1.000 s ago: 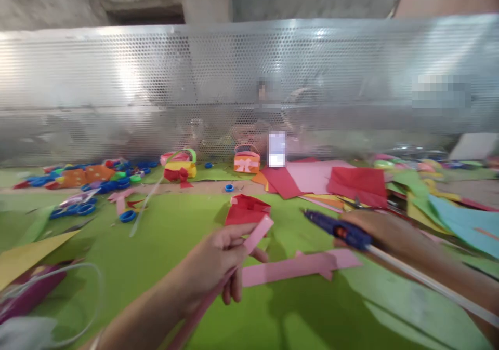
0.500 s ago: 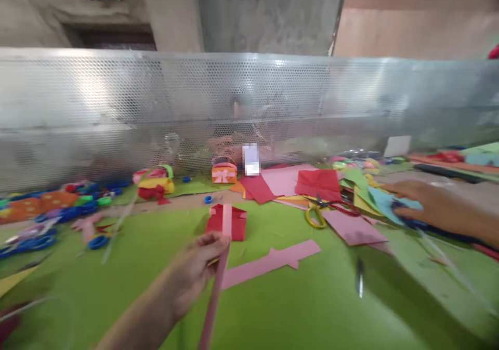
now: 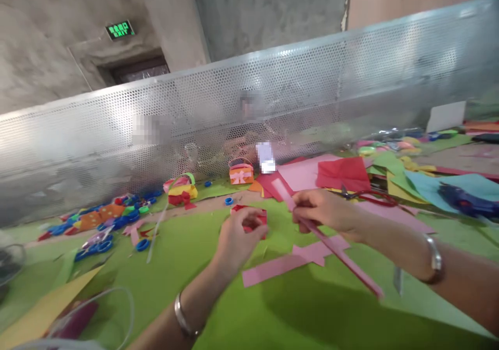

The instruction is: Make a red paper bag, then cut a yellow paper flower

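Observation:
My left hand (image 3: 239, 238) curls over a small red paper box (image 3: 263, 218) on the green table surface, thumb and forefinger apart. Whether the fingers touch the box is unclear. A long, narrow pink paper strip (image 3: 345, 256) is pinched in my right hand (image 3: 322, 210), slanting from upper left down to lower right. Below the hands lies a flat pink paper band (image 3: 271, 269) with pointed tabs near its middle. Behind my right forearm rest red-handled scissors (image 3: 376, 198). To the far right sits a dark blue glue gun (image 3: 463, 197) on light blue paper.
Small decorated paper baskets, one orange (image 3: 241, 175) and one yellow (image 3: 182, 195), stand before a perforated metal screen (image 3: 296, 90). Blue scissors (image 3: 95, 245) and blue tape rings lie left. Red paper (image 3: 343, 174) and other coloured sheets cover the back right. A metal blade (image 3: 397, 280) lies under my right forearm.
The pink strip has passed from my left hand to my right. My right hand has come away from the glue gun, and my left now hovers at the red box. The view has tilted.

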### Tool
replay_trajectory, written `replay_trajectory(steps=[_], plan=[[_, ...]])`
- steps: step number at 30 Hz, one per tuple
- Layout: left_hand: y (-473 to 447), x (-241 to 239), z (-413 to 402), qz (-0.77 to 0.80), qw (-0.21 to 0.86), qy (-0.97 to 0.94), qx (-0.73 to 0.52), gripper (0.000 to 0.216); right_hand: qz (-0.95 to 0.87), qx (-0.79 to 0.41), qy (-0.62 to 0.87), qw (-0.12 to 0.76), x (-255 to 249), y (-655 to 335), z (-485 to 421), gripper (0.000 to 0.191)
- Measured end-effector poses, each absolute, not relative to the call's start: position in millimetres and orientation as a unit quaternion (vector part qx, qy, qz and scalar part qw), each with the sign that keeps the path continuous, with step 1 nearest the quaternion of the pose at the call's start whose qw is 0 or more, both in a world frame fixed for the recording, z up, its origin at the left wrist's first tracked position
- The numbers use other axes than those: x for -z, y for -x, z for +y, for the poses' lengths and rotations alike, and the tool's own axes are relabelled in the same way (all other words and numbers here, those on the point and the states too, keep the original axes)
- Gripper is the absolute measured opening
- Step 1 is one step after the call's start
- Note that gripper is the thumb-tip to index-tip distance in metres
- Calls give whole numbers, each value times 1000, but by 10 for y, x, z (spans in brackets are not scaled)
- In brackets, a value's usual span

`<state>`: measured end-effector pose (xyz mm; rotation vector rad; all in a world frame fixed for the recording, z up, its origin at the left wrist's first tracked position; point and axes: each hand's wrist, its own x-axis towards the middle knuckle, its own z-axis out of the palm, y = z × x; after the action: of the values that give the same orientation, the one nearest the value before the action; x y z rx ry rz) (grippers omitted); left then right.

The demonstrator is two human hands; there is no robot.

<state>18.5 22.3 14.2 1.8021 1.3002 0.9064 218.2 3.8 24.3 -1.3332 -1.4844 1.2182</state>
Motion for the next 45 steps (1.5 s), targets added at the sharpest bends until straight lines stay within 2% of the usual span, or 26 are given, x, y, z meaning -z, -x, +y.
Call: replay_trajectory(steps=[2, 4, 6, 8, 10, 12, 16, 21, 23, 27, 33, 38, 45], plan=[[-44, -64, 336, 489, 184, -809, -270, 29, -576, -453, 546, 406, -202, -2396, 85, 12], [48, -11, 426, 475, 102, -853, -189, 41, -570, -431, 561, 418, -165, -2538, 107, 10], [80, 27, 486, 483, 84, -863, -125, 51, -587, -401, 574, 407, -138, -2605, 111, 9], [86, 67, 528, 497, 89, -858, -90, 56, -642, -328, 590, 363, -121, -2618, 106, 17], [99, 116, 570, 500, 89, -858, -75, 56, -698, -243, 598, 310, -99, -2601, 98, 26], [130, 161, 613, 491, 80, -865, -73, 55, -716, -222, 602, 274, -64, -2571, 87, 30], [160, 182, 642, 475, 68, -873, -93, 51, -683, -304, 617, 244, 5, -2516, 66, 33], [78, 111, 494, 473, 62, -871, -122, 41, -634, -405, 607, 255, 15, -2470, 42, 31], [55, 95, 416, 450, 55, -879, -145, 38, -607, -449, 593, 280, 8, -2443, 17, 26], [36, 102, 294, 399, 37, -899, -177, 34, -532, -531, 535, 387, -10, -2353, -65, 12], [-26, 136, 208, 300, -56, -928, -212, 32, -515, -515, 562, 393, 3, -2185, -158, 11], [-71, 180, 217, 165, -171, -924, -300, 34, -516, -531, 553, 382, 57, -2145, -155, 20], [-75, 233, 221, 150, -220, -911, -314, 35, -512, -572, 528, 362, 120, -2169, -125, 18]])
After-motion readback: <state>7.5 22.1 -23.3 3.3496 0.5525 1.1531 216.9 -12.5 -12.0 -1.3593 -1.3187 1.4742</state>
